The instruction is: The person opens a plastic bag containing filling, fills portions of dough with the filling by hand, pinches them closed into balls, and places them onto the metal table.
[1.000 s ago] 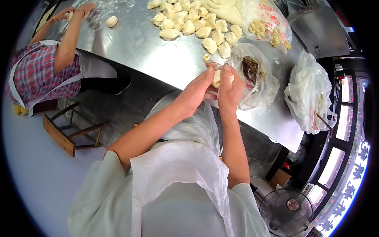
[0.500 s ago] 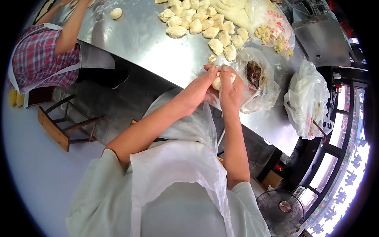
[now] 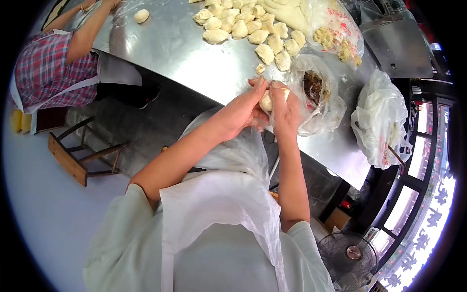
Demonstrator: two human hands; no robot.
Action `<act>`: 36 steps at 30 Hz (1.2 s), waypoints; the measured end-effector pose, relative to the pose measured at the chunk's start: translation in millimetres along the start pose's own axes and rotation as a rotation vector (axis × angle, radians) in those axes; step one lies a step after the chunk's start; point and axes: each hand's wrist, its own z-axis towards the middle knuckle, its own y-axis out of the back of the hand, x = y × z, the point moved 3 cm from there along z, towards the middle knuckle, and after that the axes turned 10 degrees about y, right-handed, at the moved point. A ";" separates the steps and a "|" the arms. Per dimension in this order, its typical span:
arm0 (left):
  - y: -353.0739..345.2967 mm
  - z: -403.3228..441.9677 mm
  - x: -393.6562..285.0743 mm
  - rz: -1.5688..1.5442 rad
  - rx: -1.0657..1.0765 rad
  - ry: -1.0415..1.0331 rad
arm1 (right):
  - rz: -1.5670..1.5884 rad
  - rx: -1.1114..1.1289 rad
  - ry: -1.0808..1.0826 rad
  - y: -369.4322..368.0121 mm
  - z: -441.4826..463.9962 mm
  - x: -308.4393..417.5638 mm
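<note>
Between my two hands is a small pale dough ball (image 3: 266,102), held over the table's front edge. My left hand (image 3: 244,111) wraps it from the left, thumb pointing up. From the right, my right hand (image 3: 284,108) closes on it with thumb and fingers. Just beyond my fingertips lies a tiny dough scrap (image 3: 260,68). Several floury dough pieces (image 3: 239,29) are spread farther back. Right of my right hand, an open clear plastic bag (image 3: 335,103) holds a dark brown filling (image 3: 312,87).
A metal table (image 3: 160,53) bears a smooth dough ball (image 3: 141,16), a large dough mass (image 3: 287,12) and crumbly yellowish lumps (image 3: 323,37) on plastic. A white bag (image 3: 382,119) hangs at the right. A co-worker in plaid (image 3: 53,73), a wooden chair (image 3: 68,160) and a fan (image 3: 353,253) stand nearby.
The view has shifted slightly. My hands remain around the dough ball, with small changes in finger position. The co-worker's hands have moved toward the top edge of the view.
</note>
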 end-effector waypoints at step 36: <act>-5.4 8.3 21.7 -0.050 -0.007 -0.078 | 0.298 -0.026 -0.172 27.0 -20.9 15.8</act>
